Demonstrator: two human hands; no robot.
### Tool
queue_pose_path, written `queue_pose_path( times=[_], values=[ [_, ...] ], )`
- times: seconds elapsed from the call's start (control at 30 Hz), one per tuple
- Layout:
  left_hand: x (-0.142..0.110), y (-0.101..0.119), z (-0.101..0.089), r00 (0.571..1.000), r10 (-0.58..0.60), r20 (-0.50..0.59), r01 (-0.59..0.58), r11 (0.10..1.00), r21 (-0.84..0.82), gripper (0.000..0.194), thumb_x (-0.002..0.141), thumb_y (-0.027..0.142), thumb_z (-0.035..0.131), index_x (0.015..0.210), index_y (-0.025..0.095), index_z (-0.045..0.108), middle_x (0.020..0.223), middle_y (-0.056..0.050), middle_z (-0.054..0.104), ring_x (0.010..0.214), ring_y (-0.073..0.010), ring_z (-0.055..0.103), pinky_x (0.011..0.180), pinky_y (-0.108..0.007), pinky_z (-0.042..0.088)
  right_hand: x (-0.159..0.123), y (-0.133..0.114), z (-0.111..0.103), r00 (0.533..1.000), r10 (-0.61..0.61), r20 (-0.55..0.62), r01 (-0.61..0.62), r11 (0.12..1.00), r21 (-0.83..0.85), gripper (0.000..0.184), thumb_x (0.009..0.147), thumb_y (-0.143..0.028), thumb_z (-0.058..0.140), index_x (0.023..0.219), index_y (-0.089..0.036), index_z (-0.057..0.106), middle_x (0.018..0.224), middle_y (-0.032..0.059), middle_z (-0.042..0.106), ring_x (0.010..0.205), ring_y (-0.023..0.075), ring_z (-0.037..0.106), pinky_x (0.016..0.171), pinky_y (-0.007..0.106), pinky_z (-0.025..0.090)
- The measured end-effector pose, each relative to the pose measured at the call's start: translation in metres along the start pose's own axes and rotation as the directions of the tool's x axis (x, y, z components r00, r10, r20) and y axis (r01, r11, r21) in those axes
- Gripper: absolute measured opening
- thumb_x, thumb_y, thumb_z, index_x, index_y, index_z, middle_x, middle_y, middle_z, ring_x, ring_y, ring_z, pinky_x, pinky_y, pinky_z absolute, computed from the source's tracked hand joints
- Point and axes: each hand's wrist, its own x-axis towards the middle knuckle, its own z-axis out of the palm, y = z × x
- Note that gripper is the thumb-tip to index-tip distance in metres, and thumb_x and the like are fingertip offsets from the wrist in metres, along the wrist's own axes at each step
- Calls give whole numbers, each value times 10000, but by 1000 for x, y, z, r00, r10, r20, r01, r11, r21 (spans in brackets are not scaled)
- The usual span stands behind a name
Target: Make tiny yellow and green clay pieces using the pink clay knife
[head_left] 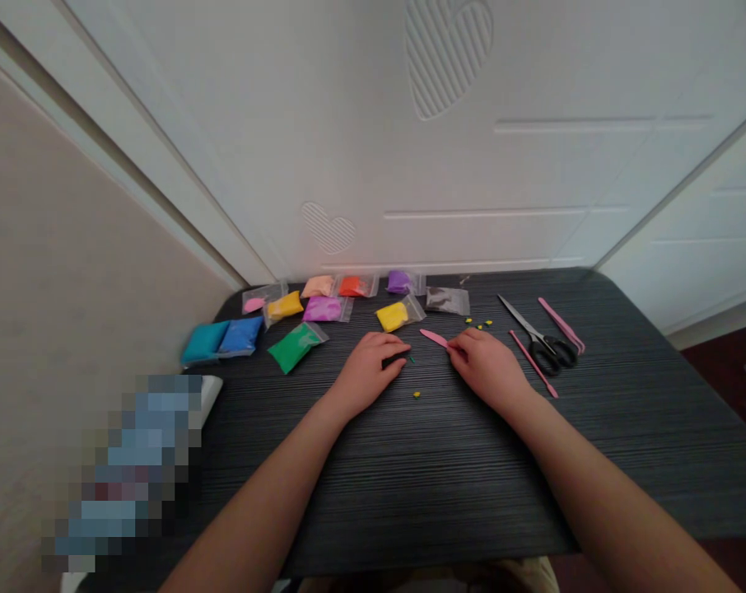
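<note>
My right hand [487, 362] grips a pink plastic clay knife [433, 338] by its end, the flat blade pointing left. Resting on the dark table [373, 478], my left hand [370, 371] has its thumb and fingers apart with nothing between them. Just off those fingertips lies a tiny green clay piece [412, 359]. Closer to me is a small yellow clay piece [417, 394]. Several more little yellow-and-green pieces [480, 327] sit beyond my right hand. A bag of yellow clay [393, 316] lies past my left fingers.
Bags of green [291, 349], blue [241, 336], purple [400, 282] and other clay line the back and left. Black-handled scissors [544, 350], a thin pink tool [537, 368] and another pink tool [561, 325] lie right. A blurred-out object [126, 469] stands left; a white panel backs the table.
</note>
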Motion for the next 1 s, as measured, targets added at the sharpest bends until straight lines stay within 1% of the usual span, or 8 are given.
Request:
queue_pose_path(
  times=[0.13, 0.27, 0.4, 0.53, 0.63, 0.73, 0.9, 1.0],
  values=[
    [2, 0, 2, 1000, -6, 15, 6, 1000, 13, 216, 787, 251, 479, 933, 242, 638, 958, -15, 585, 925, -161, 487, 843, -328, 404, 0, 1, -1, 1000, 3, 13, -3, 1000, -5, 232, 840, -267, 398, 874, -203, 618, 858, 49, 596, 845, 146, 537, 761, 249, 381],
    [4, 1, 4, 1000, -12, 29, 11, 999, 31, 188, 784, 273, 490, 880, 237, 648, 918, -11, 590, 883, -157, 492, 812, -317, 406, 0, 0, -2, 1000, -13, 16, 14, 999, -29, 218, 838, -269, 401, 831, -203, 609, 838, 39, 593, 817, 143, 538, 731, 237, 383],
    [5, 3, 4, 1000, 1, 23, -3, 998, 63, 182, 796, 272, 473, 841, 226, 643, 875, -8, 603, 855, -154, 499, 803, -318, 395, -1, -5, 1, 1000, -10, -17, 9, 997, -79, 237, 847, -269, 373, 806, -176, 587, 838, 66, 590, 817, 169, 528, 719, 263, 374],
    [5, 8, 7, 999, -36, -40, 39, 995, 93, 176, 791, 257, 470, 816, 212, 639, 866, -13, 611, 842, -159, 504, 789, -325, 396, -1, -8, 3, 999, 8, -50, -14, 993, -116, 252, 856, -263, 344, 817, -165, 573, 837, 82, 592, 820, 181, 526, 710, 270, 365],
    [4, 14, 14, 986, -113, -119, 126, 986, 110, 177, 787, 258, 468, 816, 213, 637, 858, -20, 615, 847, -170, 505, 775, -335, 395, 1, -8, 4, 998, 25, -63, -33, 991, -126, 240, 859, -265, 336, 832, -170, 555, 839, 76, 598, 827, 181, 536, 705, 263, 362],
    [4, 20, 21, 969, -178, -169, 201, 971, 127, 166, 778, 266, 480, 794, 216, 638, 835, -19, 619, 847, -180, 505, 767, -350, 387, 1, -8, 6, 997, 47, -64, -55, 990, -132, 236, 864, -269, 323, 826, -166, 532, 813, 73, 611, 795, 177, 561, 673, 255, 360],
    [4, 25, 25, 964, -187, -190, 213, 969, 124, 161, 774, 257, 482, 785, 214, 636, 828, -18, 619, 830, -178, 501, 750, -346, 383, -6, -13, 7, 997, 68, -21, -70, 990, -120, 246, 878, -312, 289, 949, -182, 485, 681, 28, 630, 590, 167, 596, 511, 246, 332],
    [2, 25, 24, 964, -191, -186, 216, 968, 125, 164, 776, 264, 478, 772, 212, 634, 800, -17, 612, 814, -176, 499, 748, -342, 380, -14, -19, 7, 999, 31, 18, -29, 997, -72, 238, 874, -311, 298, 1013, -197, 454, 699, 16, 645, 589, 168, 611, 504, 243, 338]
  ],
)
